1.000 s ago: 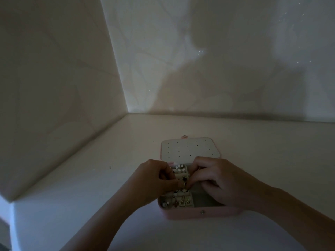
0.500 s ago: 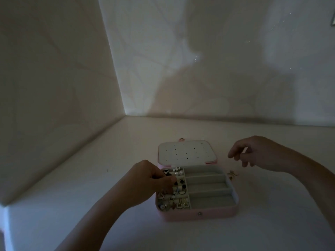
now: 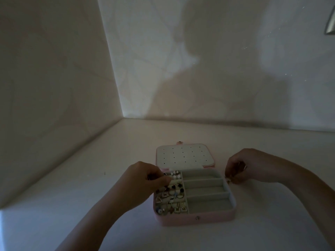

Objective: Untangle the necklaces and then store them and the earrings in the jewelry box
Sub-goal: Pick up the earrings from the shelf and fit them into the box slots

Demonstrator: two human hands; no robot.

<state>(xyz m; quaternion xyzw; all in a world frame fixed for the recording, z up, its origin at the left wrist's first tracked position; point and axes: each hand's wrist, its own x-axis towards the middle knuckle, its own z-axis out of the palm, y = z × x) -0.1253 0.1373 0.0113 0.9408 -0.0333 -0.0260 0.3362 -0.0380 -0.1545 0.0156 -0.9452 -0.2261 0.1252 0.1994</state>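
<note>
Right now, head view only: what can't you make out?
- Small gold piece at the right hand, beside the jewelry box: too small and dim to tell earring from necklace, or whether it is gripped.
- Whether the left hand holds anything over the earrings: hidden by its own fingers.
- Earrings: too dark to count.
- Metal object, top right: cut off by the frame edge.

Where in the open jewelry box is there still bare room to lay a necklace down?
The four long compartments on the right side of the jewelry box, between the middle divider and the right wall, look bare. The left section is crowded with earrings, and the left hand reaches over it.
</note>
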